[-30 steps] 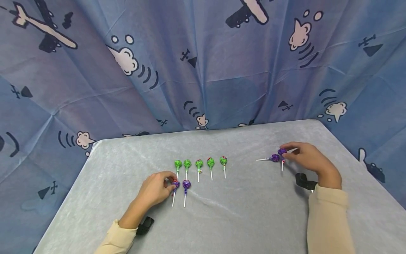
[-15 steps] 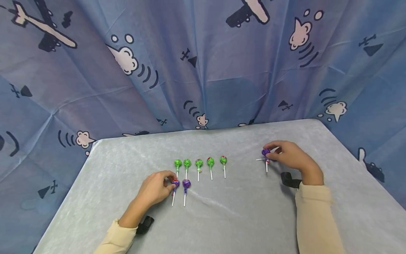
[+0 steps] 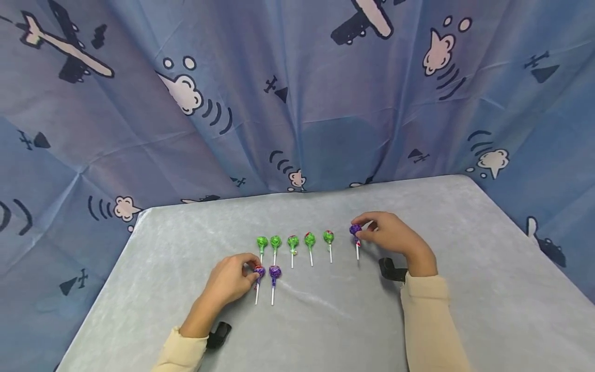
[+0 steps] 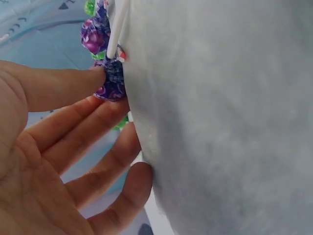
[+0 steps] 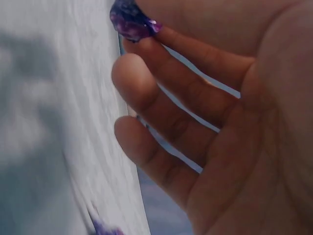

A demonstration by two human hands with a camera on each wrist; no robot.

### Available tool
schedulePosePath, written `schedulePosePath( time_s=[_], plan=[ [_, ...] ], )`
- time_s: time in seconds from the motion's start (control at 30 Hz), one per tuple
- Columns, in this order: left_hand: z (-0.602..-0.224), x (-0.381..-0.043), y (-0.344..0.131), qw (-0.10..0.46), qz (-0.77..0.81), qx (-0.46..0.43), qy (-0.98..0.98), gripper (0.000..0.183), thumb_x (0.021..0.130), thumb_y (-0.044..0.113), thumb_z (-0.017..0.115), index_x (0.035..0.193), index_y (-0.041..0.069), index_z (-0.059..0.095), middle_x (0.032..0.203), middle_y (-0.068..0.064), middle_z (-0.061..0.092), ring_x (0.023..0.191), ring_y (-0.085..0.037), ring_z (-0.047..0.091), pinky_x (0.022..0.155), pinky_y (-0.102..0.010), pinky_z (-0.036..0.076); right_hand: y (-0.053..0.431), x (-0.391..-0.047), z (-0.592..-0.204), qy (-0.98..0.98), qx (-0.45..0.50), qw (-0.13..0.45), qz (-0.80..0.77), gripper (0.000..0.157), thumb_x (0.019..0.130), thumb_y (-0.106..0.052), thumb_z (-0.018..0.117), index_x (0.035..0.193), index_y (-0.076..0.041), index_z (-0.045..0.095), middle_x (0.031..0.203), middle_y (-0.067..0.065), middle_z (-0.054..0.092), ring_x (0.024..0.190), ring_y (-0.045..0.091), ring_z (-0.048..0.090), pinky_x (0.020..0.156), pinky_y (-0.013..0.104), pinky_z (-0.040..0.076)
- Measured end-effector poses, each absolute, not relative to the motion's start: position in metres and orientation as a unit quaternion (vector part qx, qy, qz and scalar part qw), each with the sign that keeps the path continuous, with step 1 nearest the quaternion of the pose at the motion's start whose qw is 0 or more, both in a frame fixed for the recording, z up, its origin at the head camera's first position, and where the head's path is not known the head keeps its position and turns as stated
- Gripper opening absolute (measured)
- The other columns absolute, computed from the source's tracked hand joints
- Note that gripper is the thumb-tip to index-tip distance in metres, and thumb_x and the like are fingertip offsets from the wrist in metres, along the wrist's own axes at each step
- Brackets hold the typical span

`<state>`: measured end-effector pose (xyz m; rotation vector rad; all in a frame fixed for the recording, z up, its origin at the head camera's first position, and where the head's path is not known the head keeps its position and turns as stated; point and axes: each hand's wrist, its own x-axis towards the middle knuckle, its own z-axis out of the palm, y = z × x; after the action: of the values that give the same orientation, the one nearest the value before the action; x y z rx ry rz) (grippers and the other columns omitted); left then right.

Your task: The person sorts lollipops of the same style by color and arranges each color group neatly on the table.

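In the head view my left hand [image 3: 231, 280] pinches the head of a purple-wrapped lollipop [image 3: 259, 270], which lies with its white stick toward me. The left wrist view has the thumb and fingertips on its purple wrapper [image 4: 115, 81]. Just right of it lies a second purple lollipop [image 3: 275, 272]. My right hand [image 3: 392, 236] holds another purple lollipop [image 3: 355, 229] between thumb and fingertips, stick pointing down, to the right of the green row. A further purple wrapper [image 5: 106, 229] shows at the bottom of the right wrist view; the right hand covers that spot in the head view.
Several green lollipops [image 3: 309, 239] form a row behind the purple pair, sticks toward me. All lie on a table with a pale grey cloth [image 3: 325, 330]. A blue printed curtain [image 3: 344, 144] hangs along the back edge.
My right hand has carried its purple lollipop leftward, passing over another purple one lying on the cloth, to near the green row. The left hand has stayed on its lollipop.
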<state>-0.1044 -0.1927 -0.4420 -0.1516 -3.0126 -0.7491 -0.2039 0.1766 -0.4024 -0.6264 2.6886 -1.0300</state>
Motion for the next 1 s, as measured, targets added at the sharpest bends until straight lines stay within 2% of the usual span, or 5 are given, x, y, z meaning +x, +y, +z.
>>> schedulePosePath(
  time_s=[0.6,0.83,1.0],
  plan=[
    [-0.444,-0.101,-0.192,0.022,-0.261,-0.043,-0.964,0.020,0.081,0.012,0.078,0.098,0.021,0.074,0.087,0.007,0.070,0.067,-0.005,0.050,0.061,-0.027,0.039,0.117,-0.190,-0.406,0.875,-0.273,0.114,-0.383,0.028,0.089,-0.016,0.074,0.116,-0.009,0.071,0.111,0.006,0.071,0.093,0.018,0.060,0.075,0.030,0.049],
    [-0.442,-0.100,-0.192,0.021,-0.253,-0.040,-0.966,0.022,0.080,0.011,0.077,0.100,0.020,0.074,0.088,0.005,0.071,0.069,-0.007,0.051,0.062,-0.029,0.040,0.099,-0.188,-0.408,0.866,-0.288,0.144,-0.382,0.027,0.089,-0.018,0.075,0.114,-0.011,0.072,0.105,0.003,0.071,0.087,0.014,0.060,0.071,0.029,0.049],
    [-0.442,-0.100,-0.193,0.019,-0.251,-0.040,-0.967,0.022,0.080,0.011,0.077,0.100,0.020,0.074,0.088,0.005,0.070,0.069,-0.007,0.051,0.062,-0.029,0.040,0.089,-0.185,-0.408,0.865,-0.301,0.153,-0.372,0.025,0.088,-0.019,0.076,0.113,-0.012,0.072,0.110,0.003,0.071,0.085,0.013,0.060,0.072,0.027,0.049]
  ],
)
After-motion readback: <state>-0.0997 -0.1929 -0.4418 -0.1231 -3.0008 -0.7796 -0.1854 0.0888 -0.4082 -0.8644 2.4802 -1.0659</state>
